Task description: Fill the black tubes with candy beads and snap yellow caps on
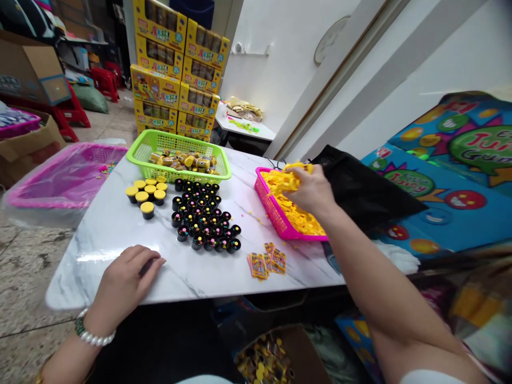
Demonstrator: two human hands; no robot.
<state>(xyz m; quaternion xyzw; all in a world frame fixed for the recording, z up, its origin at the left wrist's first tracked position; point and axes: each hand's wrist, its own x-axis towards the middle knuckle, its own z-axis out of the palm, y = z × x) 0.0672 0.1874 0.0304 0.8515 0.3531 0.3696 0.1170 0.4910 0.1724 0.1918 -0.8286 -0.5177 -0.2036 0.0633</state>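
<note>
- Under bench's near edge: open ctn point(309, 349), w/ lots of small yellow-capped cups point(264, 365) inside.
- L hand point(127, 282) rests at bench's near L part, fingers curled; dark patch btw thumb & fingers, can't tell if its grip has anything. Bead bracelet point(94, 336) on wrist.
- Bench point(208, 271): white marbled top; small printed cards point(267, 261) in a loose overlapping pile nr the front edge.
- R hand point(312, 189) over the pink basket point(272, 210), R side of bench; grip narrow, closed on a few yellow plastic pcs point(294, 180). More of same fill the basket under it.
- Mid-bench: black cups point(200, 213) in a close group, open tops up, coloured candy in them.
- Just L of those: black cups w/ yellow lids point(147, 209), upright, bunched tog.
- Behind both: green basket point(160, 172), part full of yellow-capped packs point(188, 161).
- R of pink basket: black bag point(360, 186), blue "Extra Juicy Gum" boxes point(432, 186) beyond.
- Past green basket: yellow display boxes point(158, 85), stacked high.
</note>
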